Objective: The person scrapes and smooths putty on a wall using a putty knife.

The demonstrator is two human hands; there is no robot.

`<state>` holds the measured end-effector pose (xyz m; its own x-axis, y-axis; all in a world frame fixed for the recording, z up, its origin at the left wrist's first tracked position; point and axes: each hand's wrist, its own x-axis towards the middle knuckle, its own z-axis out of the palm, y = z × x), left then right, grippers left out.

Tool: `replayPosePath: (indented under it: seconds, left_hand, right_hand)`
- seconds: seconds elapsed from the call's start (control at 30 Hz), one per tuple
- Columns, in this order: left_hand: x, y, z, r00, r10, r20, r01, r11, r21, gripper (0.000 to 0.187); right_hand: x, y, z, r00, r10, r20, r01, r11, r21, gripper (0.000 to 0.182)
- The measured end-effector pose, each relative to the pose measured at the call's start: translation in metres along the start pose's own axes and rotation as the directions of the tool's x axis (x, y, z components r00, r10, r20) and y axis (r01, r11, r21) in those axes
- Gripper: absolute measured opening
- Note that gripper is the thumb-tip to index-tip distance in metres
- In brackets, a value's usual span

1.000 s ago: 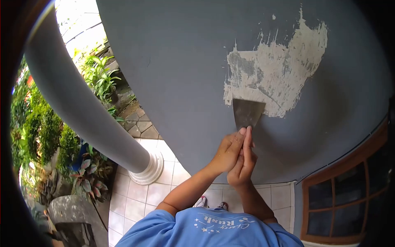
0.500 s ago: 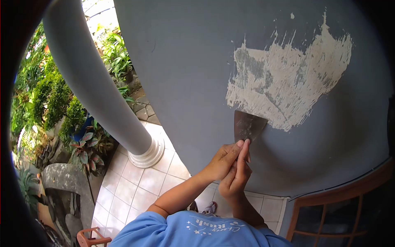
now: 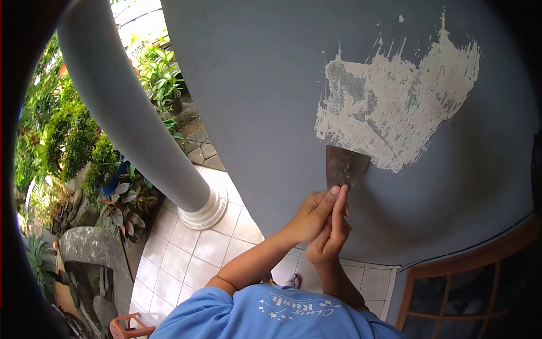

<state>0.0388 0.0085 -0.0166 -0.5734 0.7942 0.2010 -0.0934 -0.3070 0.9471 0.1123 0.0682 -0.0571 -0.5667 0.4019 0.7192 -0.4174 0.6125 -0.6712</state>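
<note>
Both my hands are closed together round the lower end of a wide-bladed scraper [image 3: 345, 165], whose handle is hidden in the fingers. My left hand [image 3: 317, 213] is on the left side, its thumb at the base of the blade. On the right, my right hand [image 3: 331, 237] presses its fingers alongside. The blade's broad edge points up at the grey wall [image 3: 254, 107], just below a rough whitish patch [image 3: 395, 107] where the grey coat is absent. Streaks run along the patch's upper edge, and greyish areas show within it.
A round grey column [image 3: 130, 113] with a white base stands at left on pale floor tiles [image 3: 169, 254]. Beyond are plants [image 3: 70, 141] and a stone structure [image 3: 93, 248]. An orange stool [image 3: 131, 326] is at lower left, a wood-framed window [image 3: 451, 296] at lower right.
My hands and the scraper have shifted slightly up and to the right in view. The view itself has moved a little. My grip looks the same.
</note>
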Motion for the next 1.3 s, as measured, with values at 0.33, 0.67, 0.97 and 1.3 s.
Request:
replayPosePath:
  seconds: [0.33, 0.67, 0.97, 1.3]
  left_hand:
    - [0.009, 0.005, -0.038, 0.992, 0.043, 0.121, -0.046, 0.999, 0.024, 0.057]
    - [0.020, 0.051, -0.043, 0.942, 0.022, 0.335, 0.034, 0.986, -0.160, 0.059]
    - [0.029, 0.053, -0.044, 0.912, -0.018, 0.411, 0.135, 0.956, -0.259, 0.058]
    - [0.021, 0.040, -0.047, 0.940, 0.005, 0.341, 0.059, 0.982, -0.178, 0.057]
  right_hand:
    - [0.037, -0.018, 0.034, 0.986, -0.125, -0.107, 0.104, 0.977, -0.188, 0.057]
    - [0.046, -0.057, 0.037, 0.990, -0.121, -0.071, 0.084, 0.919, -0.385, 0.059]
    - [0.050, -0.064, 0.041, 0.992, -0.048, -0.116, -0.007, 0.900, -0.436, 0.061]
    - [0.044, -0.068, 0.044, 0.990, -0.104, -0.093, 0.049, 0.885, -0.463, 0.060]
